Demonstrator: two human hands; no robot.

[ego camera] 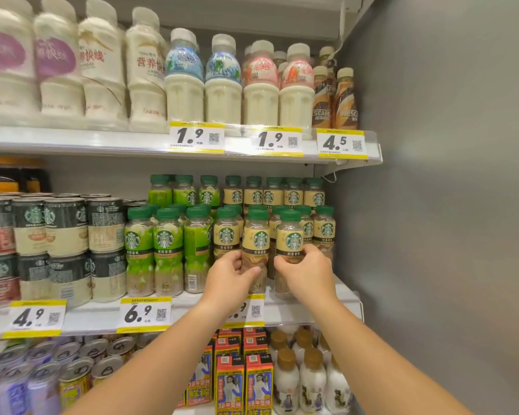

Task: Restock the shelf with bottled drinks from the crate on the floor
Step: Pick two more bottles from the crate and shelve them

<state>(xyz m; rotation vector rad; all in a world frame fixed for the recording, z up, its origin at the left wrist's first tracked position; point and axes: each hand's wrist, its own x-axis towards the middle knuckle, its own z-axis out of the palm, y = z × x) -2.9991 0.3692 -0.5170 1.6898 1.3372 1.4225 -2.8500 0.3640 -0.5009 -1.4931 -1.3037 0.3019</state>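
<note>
Left hand (232, 272) clamped on one cream bottle (256, 244), right hand (304, 269) clamped on its neighbour (292, 244), both upright at the shelf (312, 307) front.

Glossy clear plastic bottles (291, 250); shiny metal cans (63, 226).
</note>
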